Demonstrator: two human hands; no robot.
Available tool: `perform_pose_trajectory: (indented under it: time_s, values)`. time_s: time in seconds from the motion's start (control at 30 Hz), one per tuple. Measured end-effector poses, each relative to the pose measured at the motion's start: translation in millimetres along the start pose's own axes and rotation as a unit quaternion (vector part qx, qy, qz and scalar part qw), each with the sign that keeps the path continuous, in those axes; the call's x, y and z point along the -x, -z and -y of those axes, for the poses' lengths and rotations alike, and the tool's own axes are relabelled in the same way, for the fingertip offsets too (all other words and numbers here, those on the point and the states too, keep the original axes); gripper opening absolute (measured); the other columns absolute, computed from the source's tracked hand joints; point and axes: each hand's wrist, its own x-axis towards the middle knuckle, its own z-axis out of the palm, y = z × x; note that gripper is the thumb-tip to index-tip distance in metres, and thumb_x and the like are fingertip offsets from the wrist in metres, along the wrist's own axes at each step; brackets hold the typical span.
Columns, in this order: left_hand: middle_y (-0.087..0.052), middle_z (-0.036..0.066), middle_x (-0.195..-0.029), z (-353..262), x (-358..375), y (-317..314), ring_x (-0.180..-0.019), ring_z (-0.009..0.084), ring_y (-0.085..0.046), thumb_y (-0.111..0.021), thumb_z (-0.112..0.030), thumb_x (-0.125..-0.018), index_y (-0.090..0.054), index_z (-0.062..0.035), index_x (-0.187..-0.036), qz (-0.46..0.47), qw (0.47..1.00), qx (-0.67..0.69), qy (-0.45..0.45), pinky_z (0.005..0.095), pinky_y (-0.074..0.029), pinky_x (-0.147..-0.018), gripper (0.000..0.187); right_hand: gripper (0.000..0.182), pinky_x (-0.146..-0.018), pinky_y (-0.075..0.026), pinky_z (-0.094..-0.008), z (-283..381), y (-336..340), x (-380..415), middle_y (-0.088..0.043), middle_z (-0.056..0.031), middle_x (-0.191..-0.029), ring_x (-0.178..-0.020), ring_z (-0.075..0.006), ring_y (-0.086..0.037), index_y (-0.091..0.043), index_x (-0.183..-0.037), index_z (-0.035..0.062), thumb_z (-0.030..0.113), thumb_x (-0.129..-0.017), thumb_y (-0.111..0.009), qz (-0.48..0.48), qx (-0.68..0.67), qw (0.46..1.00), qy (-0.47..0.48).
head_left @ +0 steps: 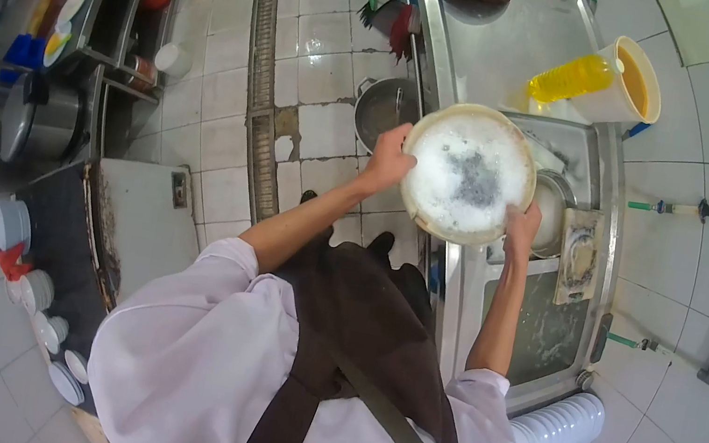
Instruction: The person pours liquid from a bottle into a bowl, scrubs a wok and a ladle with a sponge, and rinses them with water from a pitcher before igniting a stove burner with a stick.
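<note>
Both my hands grip a round cream-coloured basin by its rim, one on each side. White suds fill it, with a darker bare patch of liquid in the middle. My left hand is closed on the left side of the rim, and my right hand is closed on the lower right side. The basin is held above the near edge of a metal sink unit. Partly hidden behind it, a metal bowl sits in the sink area. Beside that lies a worn, cream-coloured rectangular block.
A bottle of yellow liquid leans by a white bucket holding orange liquid. A metal pot stands on the tiled floor near a drain grate. Stacked white dishes stand at lower right. Shelving and a large lidded pot line the left.
</note>
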Motion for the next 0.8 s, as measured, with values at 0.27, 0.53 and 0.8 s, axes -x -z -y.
perform_pose_trajectory:
  time_s: [0.27,0.53,0.8]
  values:
    - [-0.061,0.015,-0.089,9.0,-0.1,100.7,-0.087,0.0243,-0.058,-0.051,0.006,-0.058,-0.057,0.0034,-0.1,-0.012,0.998,-0.058,-0.017,0.0329,-0.045,-0.082,0.043,0.035,-0.07,-0.047,-0.0331,51.0,-108.9,23.5,-0.065,-0.0128,-0.078,-0.075,-0.0206,-0.061,-0.062,-0.091,-0.0053,-0.002,-0.057,-0.05,-0.044,0.115,0.991,0.051]
    - [-0.062,0.011,-0.074,48.6,-5.9,204.3,-0.071,0.0151,-0.058,-0.051,0.003,-0.059,-0.059,0.0021,-0.091,-0.118,0.979,-0.143,0.086,0.0287,-0.046,-0.067,0.032,0.041,-0.072,-0.047,-0.0301,-39.9,-245.7,-25.1,-0.065,-0.0116,-0.084,-0.076,-0.0174,-0.061,-0.061,-0.098,-0.0054,-0.006,-0.059,-0.048,0.077,0.02,0.996,0.048]
    - [-0.063,0.009,-0.079,244.1,-28.8,268.0,-0.075,0.0158,-0.06,-0.052,0.006,-0.059,-0.059,0.0036,-0.091,-0.231,0.961,-0.118,0.098,0.0271,-0.047,-0.071,0.033,0.042,-0.07,-0.047,-0.0275,-199.8,-397.6,-110.7,-0.064,-0.0087,-0.085,-0.075,-0.0142,-0.06,-0.06,-0.097,-0.0063,-0.006,-0.058,-0.046,0.183,0.013,0.98,0.072]
